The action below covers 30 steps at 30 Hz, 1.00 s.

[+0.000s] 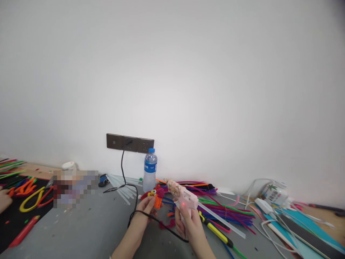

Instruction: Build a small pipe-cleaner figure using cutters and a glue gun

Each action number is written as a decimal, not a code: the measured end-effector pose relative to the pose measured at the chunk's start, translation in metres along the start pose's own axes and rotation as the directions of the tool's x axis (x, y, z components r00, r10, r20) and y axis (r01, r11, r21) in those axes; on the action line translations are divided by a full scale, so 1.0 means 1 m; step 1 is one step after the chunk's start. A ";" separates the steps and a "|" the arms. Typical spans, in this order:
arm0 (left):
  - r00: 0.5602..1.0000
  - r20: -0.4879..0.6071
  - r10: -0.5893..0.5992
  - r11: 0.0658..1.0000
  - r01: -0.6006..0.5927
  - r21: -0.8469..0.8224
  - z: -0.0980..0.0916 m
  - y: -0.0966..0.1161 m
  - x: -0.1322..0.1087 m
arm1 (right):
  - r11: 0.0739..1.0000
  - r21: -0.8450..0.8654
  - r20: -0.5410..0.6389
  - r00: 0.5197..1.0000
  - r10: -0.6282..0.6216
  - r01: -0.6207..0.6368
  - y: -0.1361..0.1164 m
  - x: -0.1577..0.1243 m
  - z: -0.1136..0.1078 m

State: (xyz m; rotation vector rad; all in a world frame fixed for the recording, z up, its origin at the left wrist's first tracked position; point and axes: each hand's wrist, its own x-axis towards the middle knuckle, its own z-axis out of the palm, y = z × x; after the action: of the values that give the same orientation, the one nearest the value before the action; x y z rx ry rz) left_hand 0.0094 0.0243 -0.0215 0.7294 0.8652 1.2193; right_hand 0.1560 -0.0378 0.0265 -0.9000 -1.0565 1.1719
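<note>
My right hand (187, 219) is wrapped around the grip of a pale pink hot glue gun (190, 198), its crusted nozzle pointing up and left. A red light glows on its side, and a long clear glue stick (222, 220) sticks out of its back. In my left hand (144, 212), the fingers pinch a small pipe-cleaner figure (159, 198) in orange, magenta and yellow. The nozzle is near the figure; whether they touch I cannot tell. The gun's black cord (153, 217) crosses over my left wrist.
Bundled pipe cleaners (229, 212) and a yellow utility knife (218, 232) lie at right. A water bottle (150, 172) stands by the wall socket (130, 143), with loose glue sticks (124, 190) beside it. Another person's hand (4, 199) shows at far left, near scissors (37, 201).
</note>
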 end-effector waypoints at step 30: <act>0.997 -0.066 0.041 0.998 -0.044 -0.042 -0.003 0.000 0.003 | 0.988 -0.035 0.029 0.988 0.149 -0.148 0.001 0.000 0.000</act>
State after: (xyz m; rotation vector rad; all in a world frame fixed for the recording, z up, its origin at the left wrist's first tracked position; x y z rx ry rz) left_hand 0.0070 0.0269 -0.0240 0.6794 0.8775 1.3017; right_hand 0.1560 -0.0375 0.0252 -1.0032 -1.0506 1.2991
